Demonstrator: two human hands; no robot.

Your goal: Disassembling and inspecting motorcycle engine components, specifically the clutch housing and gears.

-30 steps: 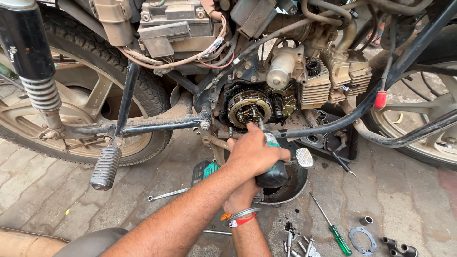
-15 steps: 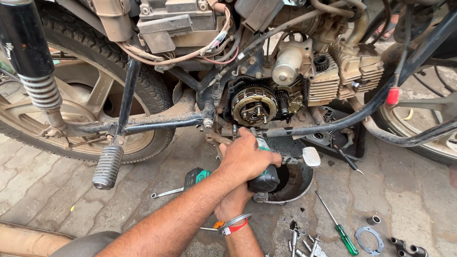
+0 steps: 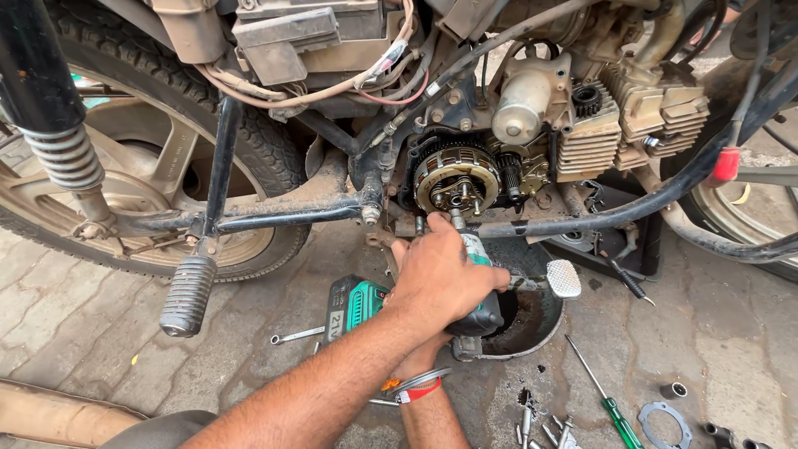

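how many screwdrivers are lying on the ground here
1: a green-handled screwdriver on the paving right of the oil pan. Others may hide among the small tools at the bottom edge.

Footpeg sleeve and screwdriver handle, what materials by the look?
Footpeg sleeve: probably rubber, matte grey, ribbed, dusty, over a black metal bar. Screwdriver handle: likely translucent green plastic, glossy; its shaft looks like bare steel.

The cordless driver (image 3: 465, 283) is green and black, with its battery pack low to the left. It is tilted upward, its metal bit set against the lower edge of the round clutch (image 3: 455, 179). That clutch sits uncovered in the motorcycle engine, its bolts and springs showing.
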